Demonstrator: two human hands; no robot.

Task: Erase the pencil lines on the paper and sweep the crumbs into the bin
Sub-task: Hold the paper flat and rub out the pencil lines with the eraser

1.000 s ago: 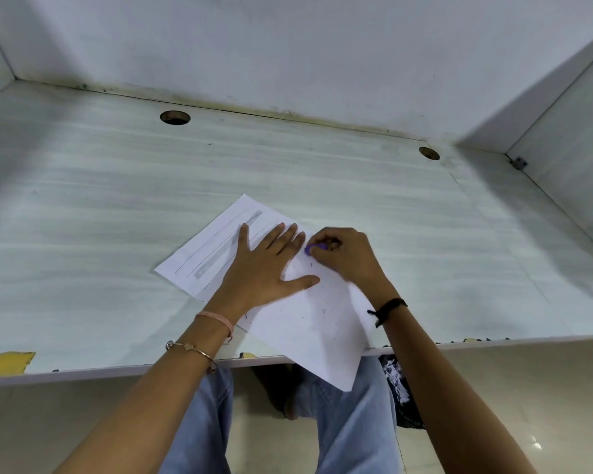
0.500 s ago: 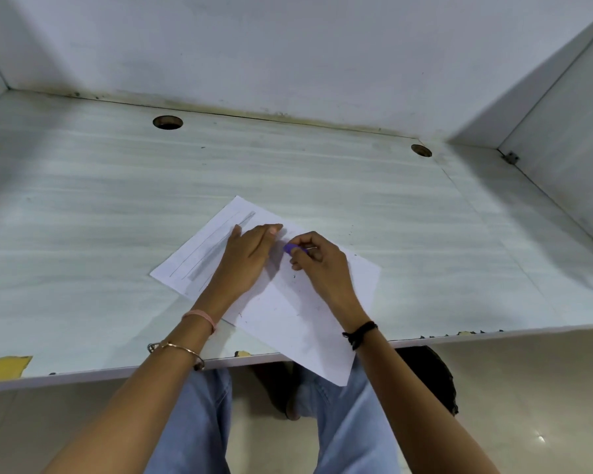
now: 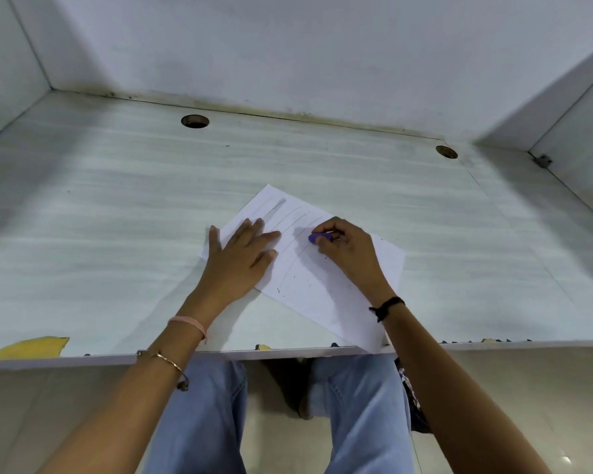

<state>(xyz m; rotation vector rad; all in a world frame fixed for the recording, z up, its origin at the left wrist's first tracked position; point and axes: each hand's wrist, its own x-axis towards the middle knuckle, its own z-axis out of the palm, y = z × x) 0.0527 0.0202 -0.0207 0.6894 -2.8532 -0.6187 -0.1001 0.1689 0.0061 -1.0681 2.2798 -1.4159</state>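
Note:
A white sheet of paper (image 3: 326,289) lies at an angle on the pale desk (image 3: 117,213), its near corner reaching the front edge. Several faint pencil lines (image 3: 288,217) run along its far half, and dark crumbs (image 3: 308,285) speckle the middle. My left hand (image 3: 243,258) rests flat on the paper's left side with fingers spread, the thumb on the desk. My right hand (image 3: 346,251) pinches a purple eraser (image 3: 320,238) and holds it down on the paper beside the lines. No bin is in view.
The desk sits in a white-walled alcove, with two round cable holes (image 3: 195,121) near the back wall. A yellow scrap (image 3: 31,347) lies at the front left edge. Below the edge are my knees in blue jeans (image 3: 356,405).
The paper sits farther onto the desk than before. My left hand has slid from the middle of the sheet to its left side, uncovering more pencil lines. The eraser stays on the paper.

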